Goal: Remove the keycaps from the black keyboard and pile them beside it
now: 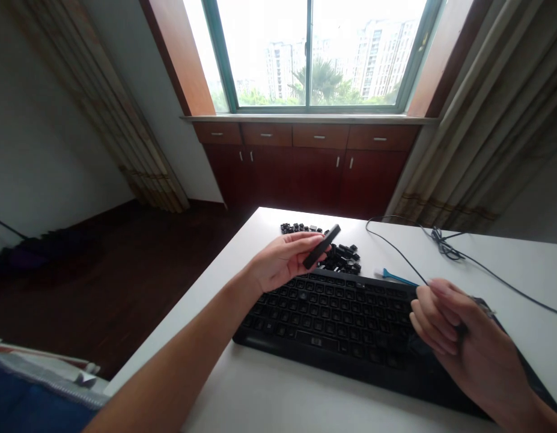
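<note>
My left hand [282,258] pinches a long black space bar keycap [322,246] between thumb and fingers, tilted up above the far edge of the keyboard. The black keyboard [332,307] lies on the table, its key sockets bare of caps. Behind it, partly hidden by my left hand, is a pile of loose black keycaps [343,257]. My right hand [458,337] is closed over the keyboard's right part, its fingers curled in. Something dark shows in that fist, too hidden to name.
A blue-handled brush [398,276] lies behind the keyboard. A black cable [449,246] runs in a bundle across the right of the white table [269,385]. Beyond the table stand red-brown cabinets [314,174] under a window, with curtains [476,132] beside it.
</note>
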`<state>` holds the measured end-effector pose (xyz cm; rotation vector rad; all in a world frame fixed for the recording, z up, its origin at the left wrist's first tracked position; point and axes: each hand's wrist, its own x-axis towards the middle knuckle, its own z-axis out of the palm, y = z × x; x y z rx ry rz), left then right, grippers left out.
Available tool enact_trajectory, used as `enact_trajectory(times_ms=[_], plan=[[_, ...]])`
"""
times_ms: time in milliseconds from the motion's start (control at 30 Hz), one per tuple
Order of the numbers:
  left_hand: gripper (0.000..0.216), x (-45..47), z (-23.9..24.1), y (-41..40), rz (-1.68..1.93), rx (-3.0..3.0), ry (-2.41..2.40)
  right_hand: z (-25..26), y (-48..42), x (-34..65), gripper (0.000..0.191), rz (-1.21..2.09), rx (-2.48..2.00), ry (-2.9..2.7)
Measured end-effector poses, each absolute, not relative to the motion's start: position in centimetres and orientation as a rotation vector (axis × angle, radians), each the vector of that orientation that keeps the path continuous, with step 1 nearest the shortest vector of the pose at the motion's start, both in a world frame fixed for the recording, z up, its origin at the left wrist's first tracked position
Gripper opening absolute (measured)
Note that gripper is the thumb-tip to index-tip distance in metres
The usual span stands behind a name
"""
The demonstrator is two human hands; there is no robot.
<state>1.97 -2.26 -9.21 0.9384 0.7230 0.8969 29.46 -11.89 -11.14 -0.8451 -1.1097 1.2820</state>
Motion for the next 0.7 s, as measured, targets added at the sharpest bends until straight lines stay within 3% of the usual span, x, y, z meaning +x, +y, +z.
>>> enact_trajectory(times_ms=[67,167,200,267,467,700], plan=[[0.022,3.4,-9.7,-3.1,0.791,0.870,0.690,-11.1,-12.0,29.8,0.036,1.008,-1.003,-1.293],[0.024,4.5,-10.2,-3.9,0.688,0.851,0.663,-11.6,-12.2,30.0,0.011,0.366,-1.152,-1.725],[0.026,4.7,-10.3,-4.1,0.664,0.854,0.664,-11.8,-12.1,30.0,0.010,0.181,-1.130,-1.864],[0.027,5.1,-10.4,-4.5,0.630,0.850,0.679,-12.4,-12.1,29.9,0.027,-0.016,-1.055,-2.052],[0.029,5.6,-10.7,-5.1,0.595,0.877,0.650,-12.9,-12.1,29.4,0.043,0.043,-1.022,-2.151],[0.050,6.2,-11.6,-5.7,0.691,0.866,0.663,-12.6,-12.6,29.0,0.036,0.097,-0.931,-2.155]])
